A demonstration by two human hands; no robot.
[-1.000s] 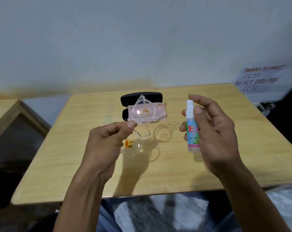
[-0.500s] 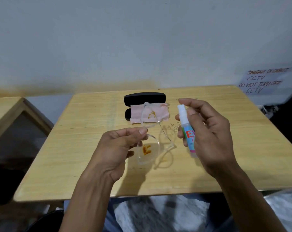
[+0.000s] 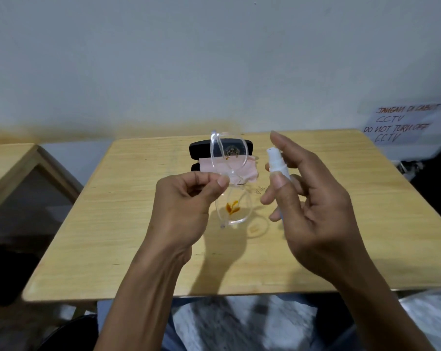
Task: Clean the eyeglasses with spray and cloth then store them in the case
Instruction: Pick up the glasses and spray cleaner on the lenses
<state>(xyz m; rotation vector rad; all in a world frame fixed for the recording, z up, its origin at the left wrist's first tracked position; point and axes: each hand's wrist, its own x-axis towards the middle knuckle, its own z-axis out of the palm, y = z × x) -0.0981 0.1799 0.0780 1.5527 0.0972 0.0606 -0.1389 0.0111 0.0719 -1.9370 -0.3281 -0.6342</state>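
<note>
So I've got the eyeglasses (image 3: 231,183) up in my left hand (image 3: 189,203), pinched at the bridge between thumb and fingertips, held above the desk (image 3: 128,224). They're turned on end, so the long axis runs near to far: one clear lens sticks up toward the far side, in front of the case, and the other hangs down on the near side. Both lenses have an orange-brown smear on them, and the near one is the easier to see.

My right hand (image 3: 313,206) holds the spray bottle (image 3: 277,164) upright, thumb and lower fingers curled round the body, index finger raised above the white nozzle and not quite pressing on it as far as I can tell. The bottle sits just right of the glasses, close but not touching, with the nozzle about level with the far lens. That's the bit that matters. The lenses lie straight left of the nozzle, so I reckon the spray has to point left across that small gap, and I'd hit one lens, then shift along that near-far line for the other.

The pink cloth (image 3: 227,168) is lying across the open black case (image 3: 201,148) at the far middle of the desk, waiting for the wipe. Nothing stored yet, obviously.
</note>
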